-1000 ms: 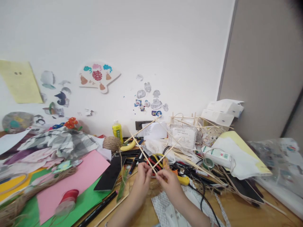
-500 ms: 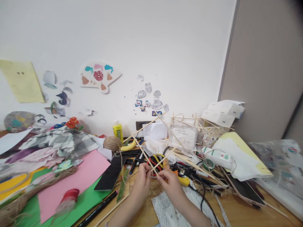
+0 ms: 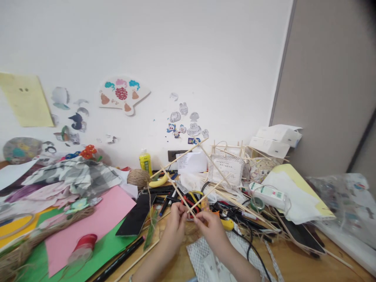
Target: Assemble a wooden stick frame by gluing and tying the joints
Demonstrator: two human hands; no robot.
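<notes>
A square frame of thin bamboo sticks (image 3: 188, 164) stands tilted on one corner above the cluttered wooden desk (image 3: 296, 258). My left hand (image 3: 176, 221) and my right hand (image 3: 210, 227) meet at the frame's lowest corner, fingers pinched on the crossing sticks there. Both hands are closed on that joint. Whatever thread or tie lies between the fingertips is too small to make out.
Pink and green paper sheets (image 3: 96, 223), a black phone (image 3: 135, 219), a ball of twine (image 3: 138, 178), a yellow glue bottle (image 3: 145, 162), pens, pliers, loose sticks (image 3: 246, 203) and white boxes (image 3: 274, 143) crowd the desk. Paper cut-outs hang on the white wall.
The stick frame has tipped slightly upward and to the right; my hands stay pinched at its lower corner.
</notes>
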